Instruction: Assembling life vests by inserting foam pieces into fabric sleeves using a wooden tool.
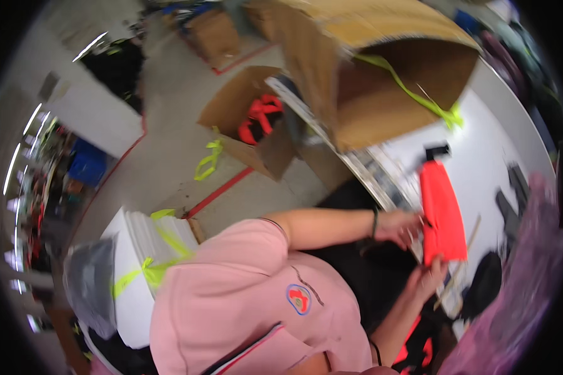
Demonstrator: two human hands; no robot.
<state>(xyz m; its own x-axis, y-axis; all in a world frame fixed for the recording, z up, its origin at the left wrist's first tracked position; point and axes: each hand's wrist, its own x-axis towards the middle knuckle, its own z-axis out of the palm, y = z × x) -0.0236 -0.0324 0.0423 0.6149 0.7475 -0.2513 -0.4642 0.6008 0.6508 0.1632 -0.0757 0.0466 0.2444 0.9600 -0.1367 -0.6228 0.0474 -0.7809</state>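
Note:
A folded, bright orange-red fabric piece (pixel 443 209) lies on the white tabletop (pixel 413 147), with a black strap (pixel 438 152) at its far end. My left hand (pixel 399 229) has its fingers curled together at the left edge of the fabric, beside a small dark spot. At the near end, my right hand (pixel 429 279) pinches the lower edge. To the right of that hand are a thin wooden stick (pixel 458 281) and a rounded black piece (pixel 483 284). The picture is somewhat blurred, so finer detail of the fabric cannot be made out.
A big open cardboard box (pixel 306 56) with a yellow-green ribbon (pixel 413 87) stands at the table's far end. Orange-red and black items fill a floor box (pixel 275 153). Grey strips (pixel 510 203) and purplish plastic wrap (pixel 513 306) lie right. White sheets (pixel 131 281) are stacked left.

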